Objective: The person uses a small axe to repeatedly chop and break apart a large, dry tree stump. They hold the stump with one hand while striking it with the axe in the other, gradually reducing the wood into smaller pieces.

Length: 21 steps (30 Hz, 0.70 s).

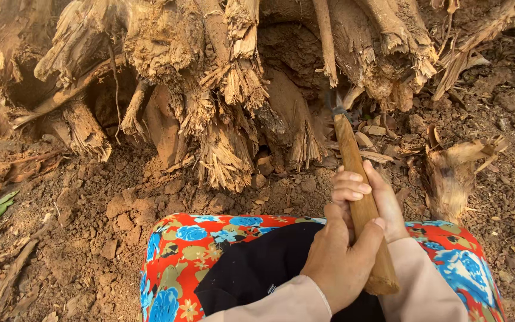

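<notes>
a: what did the two hands have hold of?

b: both were wrapped round one long, pale brown wooden handle (362,197). the left hand (338,262) gripped it low, thumb laid over the top of the shaft, close to the butt end. the right hand (368,197) was closed on it just above, touching the left, fingers curled over from the 3 o'clock side.

a: and where did the handle lie?

b: it ran from about 5 o'clock in the view, over the lap, up toward 12 o'clock. its far tip met a small dark metal head (336,104), pressed in among the splintered roots of a big, shredded brown tree stump (222,89). i could not tell the head's shape; it was half hidden.

a: what was around them?

b: dry reddish-brown clods of soil (90,226) spread out at 9 o'clock, and a short broken root stub (451,176) stood just beside the hands at 3 o'clock. a red, blue-flowered cloth (174,256) covered the knees beneath the hands, with a black fabric (257,268) lying over it.
</notes>
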### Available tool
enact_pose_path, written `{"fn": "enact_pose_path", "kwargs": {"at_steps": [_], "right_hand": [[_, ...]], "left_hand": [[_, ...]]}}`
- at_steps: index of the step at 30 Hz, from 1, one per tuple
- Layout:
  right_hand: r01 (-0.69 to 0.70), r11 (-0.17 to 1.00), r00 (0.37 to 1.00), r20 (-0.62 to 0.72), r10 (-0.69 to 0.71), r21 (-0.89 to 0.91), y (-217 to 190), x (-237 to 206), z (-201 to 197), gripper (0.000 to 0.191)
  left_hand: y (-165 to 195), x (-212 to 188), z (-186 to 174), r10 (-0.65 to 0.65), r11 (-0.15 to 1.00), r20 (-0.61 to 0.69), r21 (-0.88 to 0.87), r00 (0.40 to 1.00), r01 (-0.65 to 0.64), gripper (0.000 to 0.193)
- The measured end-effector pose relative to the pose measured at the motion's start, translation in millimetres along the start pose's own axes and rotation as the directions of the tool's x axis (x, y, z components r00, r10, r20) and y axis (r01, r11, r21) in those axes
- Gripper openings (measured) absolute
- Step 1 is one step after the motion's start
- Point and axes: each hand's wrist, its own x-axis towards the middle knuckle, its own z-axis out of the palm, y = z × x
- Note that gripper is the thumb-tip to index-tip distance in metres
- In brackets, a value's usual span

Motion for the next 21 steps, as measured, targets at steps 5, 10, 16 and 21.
{"fn": "enact_pose_path", "kwargs": {"at_steps": [5,10,16,21], "right_hand": [[-0.019,0.801,0.959,-0.238,-0.155,-0.599,12,-30,18,0.042],[-0.054,0.668,0.880,-0.352,-0.320,-0.742,3,-5,29,0.043],[-0.009,0.938,0.999,-0.038,-0.005,-0.345,-10,-38,-17,0.040],[-0.325,0.220,0.853,-0.385,-0.352,-0.920,8,-83,-23,0.035]], "left_hand": [[24,-32,16,-0.200,0.971,0.061,-0.121,0.978,0.207,0.077],[9,-1,8,-0.265,0.964,0.046,0.027,0.963,0.264,0.077],[20,-25,-27,-0.173,0.984,0.307,0.003,0.936,0.181,0.049],[39,10,-133,0.200,0.935,0.000,0.298,0.980,-0.191,0.020]]}}
